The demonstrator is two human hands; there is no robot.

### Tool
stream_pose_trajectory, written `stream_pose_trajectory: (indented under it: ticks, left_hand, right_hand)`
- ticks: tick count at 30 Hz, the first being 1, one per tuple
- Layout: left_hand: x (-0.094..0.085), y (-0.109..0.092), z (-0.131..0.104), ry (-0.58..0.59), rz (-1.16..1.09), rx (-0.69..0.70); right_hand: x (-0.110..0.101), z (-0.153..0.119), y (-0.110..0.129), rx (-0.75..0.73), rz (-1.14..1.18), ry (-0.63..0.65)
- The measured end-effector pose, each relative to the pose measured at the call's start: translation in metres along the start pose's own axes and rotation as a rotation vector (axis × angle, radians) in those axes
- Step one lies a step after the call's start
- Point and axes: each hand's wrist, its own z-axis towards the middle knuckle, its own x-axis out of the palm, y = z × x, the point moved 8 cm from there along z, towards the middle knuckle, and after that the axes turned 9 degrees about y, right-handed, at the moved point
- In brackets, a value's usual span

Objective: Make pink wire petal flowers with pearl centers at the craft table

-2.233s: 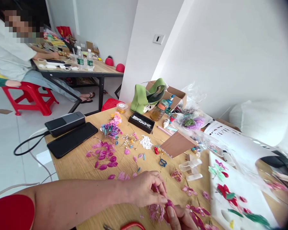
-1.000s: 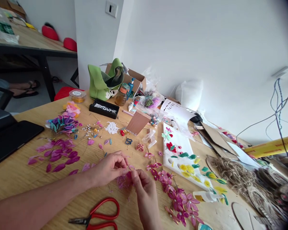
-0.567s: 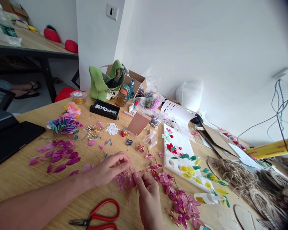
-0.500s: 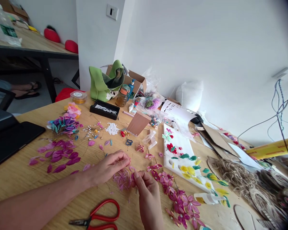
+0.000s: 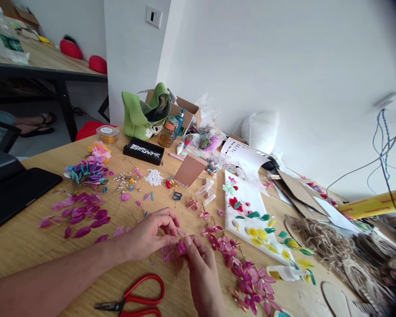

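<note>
My right hand (image 5: pixel 203 268) is closed, thumb and finger pinching a small magenta petal (image 5: pixel 182 248). Close beside it, my left hand (image 5: pixel 156 231) has its thumb and fingertips drawn together at the petal's upper left edge; whatever is between them is too small to make out. Beneath both hands lies a tangle of pink thread-like scraps (image 5: pixel 167 254), partly covered by the fingers. Red-handled scissors (image 5: pixel 143 290) rest on the table in front of me. A cluster of magenta flowers (image 5: pixel 246 277) with pale centres spreads to the right of my right hand.
Loose magenta petals (image 5: pixel 82 213) lie left of my forearm. Beyond my hands stand a brown block (image 5: pixel 190 170), a black tray (image 5: pixel 144 151) and a green bag (image 5: pixel 145 114). A white board (image 5: pixel 246 200) carries coloured petals, with a glue bottle (image 5: pixel 285 273) near its lower end.
My left hand has shifted slightly right and down, bringing its fingertips to the petal. More of the petal now shows in my right hand, which has barely moved.
</note>
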Motion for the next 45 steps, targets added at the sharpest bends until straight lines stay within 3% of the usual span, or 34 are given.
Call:
stream_pose_trajectory:
  ticks: [4, 18, 24, 37, 42, 45]
  left_hand:
    - [0.000, -0.003, -0.001, -0.011, 0.049, 0.025]
    - [-0.003, -0.005, -0.002, -0.030, 0.097, 0.073]
    - [-0.002, -0.006, -0.004, -0.033, 0.086, 0.097]
    - [-0.006, 0.000, -0.002, -0.066, 0.041, 0.053]
    - [-0.004, -0.004, -0.002, -0.074, 0.070, 0.070]
    - [-0.002, -0.006, -0.002, -0.078, 0.094, 0.077]
  right_hand:
    - [0.007, 0.001, 0.001, -0.006, -0.069, 0.077]
    - [0.003, 0.000, 0.003, 0.013, -0.064, 0.050]
    - [0.004, 0.002, 0.000, 0.030, -0.108, 0.097]
    - [-0.004, 0.002, -0.007, 0.037, -0.077, 0.037]
    - [0.000, 0.004, -0.007, 0.041, -0.118, 0.093]
    - [-0.003, 0.005, -0.002, 0.012, -0.153, 0.062]
